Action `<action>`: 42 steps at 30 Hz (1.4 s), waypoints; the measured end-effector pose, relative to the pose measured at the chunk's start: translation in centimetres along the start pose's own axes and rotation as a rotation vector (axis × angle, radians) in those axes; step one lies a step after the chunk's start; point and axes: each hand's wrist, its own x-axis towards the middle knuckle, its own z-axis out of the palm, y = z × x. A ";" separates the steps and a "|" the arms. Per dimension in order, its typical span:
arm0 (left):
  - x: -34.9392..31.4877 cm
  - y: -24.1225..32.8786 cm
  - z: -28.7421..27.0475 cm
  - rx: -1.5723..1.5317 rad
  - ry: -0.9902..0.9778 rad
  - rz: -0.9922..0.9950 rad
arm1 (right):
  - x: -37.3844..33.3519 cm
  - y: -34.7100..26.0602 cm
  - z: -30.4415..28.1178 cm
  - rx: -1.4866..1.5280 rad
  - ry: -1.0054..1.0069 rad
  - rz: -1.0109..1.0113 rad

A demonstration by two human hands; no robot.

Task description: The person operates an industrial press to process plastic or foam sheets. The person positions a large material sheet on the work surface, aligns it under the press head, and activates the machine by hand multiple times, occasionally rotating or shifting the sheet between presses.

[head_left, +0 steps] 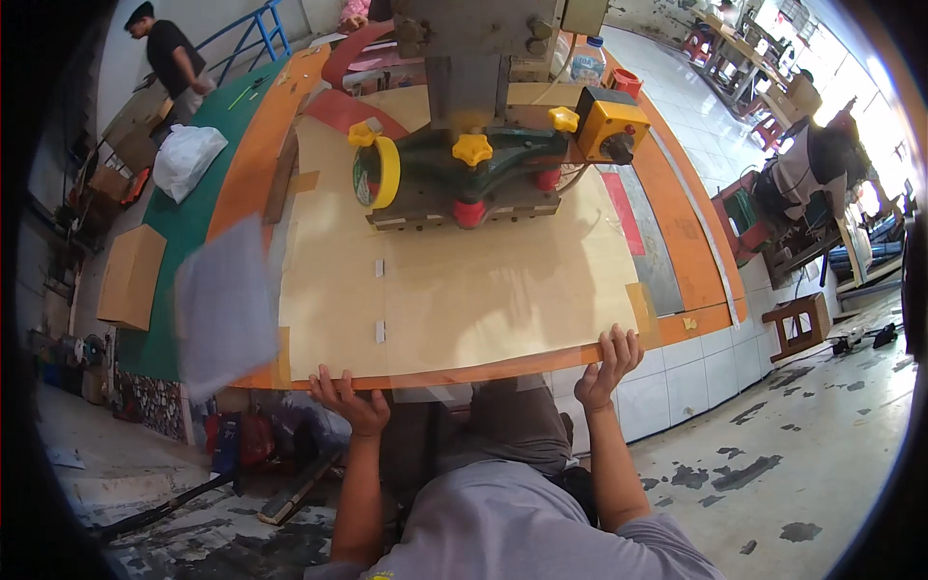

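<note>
as two hands [352,402] [607,367] touch board [493,314], three yellow knobs [472,149]

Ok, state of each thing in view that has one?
Left hand: open, fingers at table edge
Right hand: open, fingers at same edge
Tan sheet: lying flat
Machine head: raised or lowered, can't tell
Translucent sheet: spread out, blurred
White bag: bulging
Bottle: upright
</note>
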 end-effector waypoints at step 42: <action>22.9 -0.6 11.1 -0.513 -0.595 -0.184 | 21.7 -0.2 10.3 0.400 -0.722 0.243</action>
